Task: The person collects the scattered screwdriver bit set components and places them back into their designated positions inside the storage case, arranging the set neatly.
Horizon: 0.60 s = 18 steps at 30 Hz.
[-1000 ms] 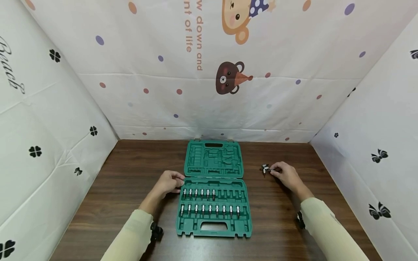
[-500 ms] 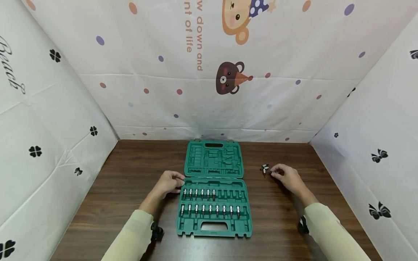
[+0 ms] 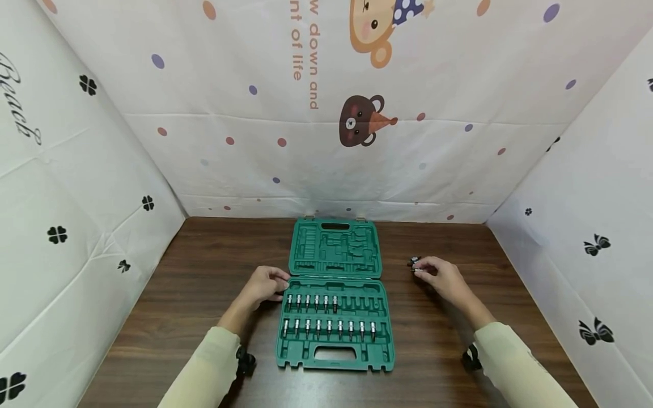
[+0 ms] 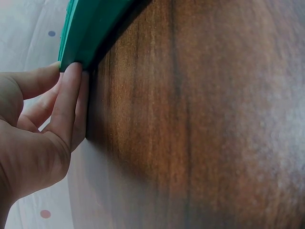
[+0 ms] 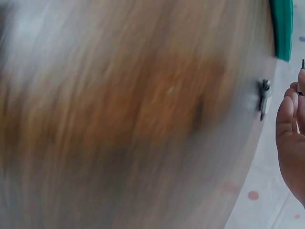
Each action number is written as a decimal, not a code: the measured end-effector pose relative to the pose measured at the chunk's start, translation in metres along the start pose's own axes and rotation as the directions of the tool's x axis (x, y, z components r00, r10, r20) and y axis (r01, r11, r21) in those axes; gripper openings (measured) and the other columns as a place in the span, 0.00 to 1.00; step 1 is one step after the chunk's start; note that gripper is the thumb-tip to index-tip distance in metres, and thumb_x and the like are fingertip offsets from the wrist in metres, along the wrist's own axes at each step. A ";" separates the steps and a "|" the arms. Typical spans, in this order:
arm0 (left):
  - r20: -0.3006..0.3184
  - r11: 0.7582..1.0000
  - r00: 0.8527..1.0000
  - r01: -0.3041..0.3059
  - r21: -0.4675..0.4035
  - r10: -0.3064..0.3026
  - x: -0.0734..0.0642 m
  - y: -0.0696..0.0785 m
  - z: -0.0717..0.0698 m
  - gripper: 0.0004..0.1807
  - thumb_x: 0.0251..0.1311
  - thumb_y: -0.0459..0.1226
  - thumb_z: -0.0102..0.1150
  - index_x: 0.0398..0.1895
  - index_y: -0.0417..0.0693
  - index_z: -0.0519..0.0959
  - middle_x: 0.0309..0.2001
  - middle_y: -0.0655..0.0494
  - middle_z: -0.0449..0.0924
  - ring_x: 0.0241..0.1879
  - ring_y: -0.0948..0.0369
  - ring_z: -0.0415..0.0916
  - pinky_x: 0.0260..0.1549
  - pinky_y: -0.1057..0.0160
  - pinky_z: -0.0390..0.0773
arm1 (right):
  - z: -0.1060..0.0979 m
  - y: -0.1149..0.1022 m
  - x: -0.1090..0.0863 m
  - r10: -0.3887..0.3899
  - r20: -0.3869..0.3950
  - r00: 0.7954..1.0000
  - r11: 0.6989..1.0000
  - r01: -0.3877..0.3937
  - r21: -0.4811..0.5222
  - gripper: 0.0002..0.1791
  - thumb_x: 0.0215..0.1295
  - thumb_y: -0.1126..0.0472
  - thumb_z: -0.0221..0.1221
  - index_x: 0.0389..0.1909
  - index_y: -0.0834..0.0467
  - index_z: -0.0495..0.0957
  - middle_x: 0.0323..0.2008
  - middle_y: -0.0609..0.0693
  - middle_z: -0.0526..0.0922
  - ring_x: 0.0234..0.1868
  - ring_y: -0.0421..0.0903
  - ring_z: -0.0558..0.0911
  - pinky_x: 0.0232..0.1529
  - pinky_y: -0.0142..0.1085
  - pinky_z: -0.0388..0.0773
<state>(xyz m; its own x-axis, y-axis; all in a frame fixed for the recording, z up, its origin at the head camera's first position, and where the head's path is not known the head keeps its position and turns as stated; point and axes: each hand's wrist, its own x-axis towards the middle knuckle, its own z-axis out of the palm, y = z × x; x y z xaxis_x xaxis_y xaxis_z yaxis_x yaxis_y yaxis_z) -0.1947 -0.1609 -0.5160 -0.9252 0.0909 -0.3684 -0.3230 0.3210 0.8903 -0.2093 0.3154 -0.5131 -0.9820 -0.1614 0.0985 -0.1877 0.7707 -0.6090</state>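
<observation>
A green socket case point(image 3: 284, 354) lies unfolded on the table, its lower half holding two rows of silver bit sockets point(image 3: 329, 328) with dark tips. My left hand point(image 3: 262, 288) grips the case's left edge near the hinge; the left wrist view shows thumb and fingers pinching a green corner point(image 4: 78, 52). Right of the case, my right hand point(image 3: 449, 280) pinches one bit socket point(image 5: 299, 89), mostly covered by the fingers. Close to those fingertips lies a small pile of bit sockets point(image 5: 264, 98), partly hidden by the hand in the head view.
The case's raised lid half point(image 3: 334, 249) has moulded hollows and stands toward the back. Several slots at the right of the upper row point(image 3: 359, 304) hold no socket. Printed white cloth walls point(image 3: 245, 170) enclose the brown wooden table point(image 3: 224, 249) at the back and sides.
My right hand drew slightly right from the pile with a bit socket, then came back left, now overlapping the pile. The left hand has stayed on the case.
</observation>
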 end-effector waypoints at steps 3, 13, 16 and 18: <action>0.000 1.000 1.000 0.000 -0.002 0.000 0.000 0.000 0.001 0.11 0.69 0.26 0.61 0.51 0.35 0.83 0.44 0.42 0.84 0.38 0.56 0.83 0.33 0.57 0.88 | 0.002 -0.007 0.001 -0.033 -0.002 0.999 0.999 0.033 0.014 0.06 0.71 0.58 0.66 0.46 0.51 0.87 0.51 0.53 0.87 0.46 0.47 0.84 0.43 0.37 0.81; 0.000 1.000 1.000 -0.003 0.009 0.003 0.001 0.001 -0.001 0.10 0.69 0.27 0.60 0.51 0.35 0.83 0.44 0.42 0.84 0.37 0.56 0.83 0.33 0.57 0.88 | 0.007 -0.038 0.005 -0.087 0.051 0.995 0.994 0.083 0.073 0.06 0.72 0.59 0.65 0.46 0.50 0.86 0.43 0.45 0.86 0.39 0.43 0.80 0.39 0.34 0.80; 0.004 1.000 1.000 0.001 0.008 -0.001 0.001 0.001 -0.001 0.11 0.69 0.27 0.60 0.51 0.35 0.83 0.44 0.42 0.84 0.37 0.56 0.83 0.33 0.57 0.88 | 0.008 -0.046 0.006 -0.104 0.076 0.992 0.992 0.098 0.079 0.06 0.72 0.60 0.65 0.47 0.51 0.86 0.43 0.45 0.85 0.39 0.43 0.80 0.38 0.34 0.80; 0.005 1.000 1.000 0.002 0.009 -0.002 0.001 0.001 -0.001 0.11 0.69 0.27 0.59 0.52 0.35 0.83 0.43 0.42 0.84 0.38 0.56 0.83 0.33 0.57 0.88 | 0.009 -0.051 0.007 -0.115 0.090 0.989 0.990 0.107 0.087 0.06 0.72 0.60 0.65 0.47 0.51 0.86 0.43 0.45 0.85 0.39 0.43 0.80 0.38 0.33 0.79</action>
<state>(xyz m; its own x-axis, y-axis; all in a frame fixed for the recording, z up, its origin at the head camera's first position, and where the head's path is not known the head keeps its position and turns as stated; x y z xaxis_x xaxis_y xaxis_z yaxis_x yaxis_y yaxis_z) -0.1964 -0.1614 -0.5152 -0.9234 0.0952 -0.3720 -0.3233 0.3299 0.8869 -0.2068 0.2697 -0.4885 -0.9480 -0.3033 0.0967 -0.2889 0.6925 -0.6610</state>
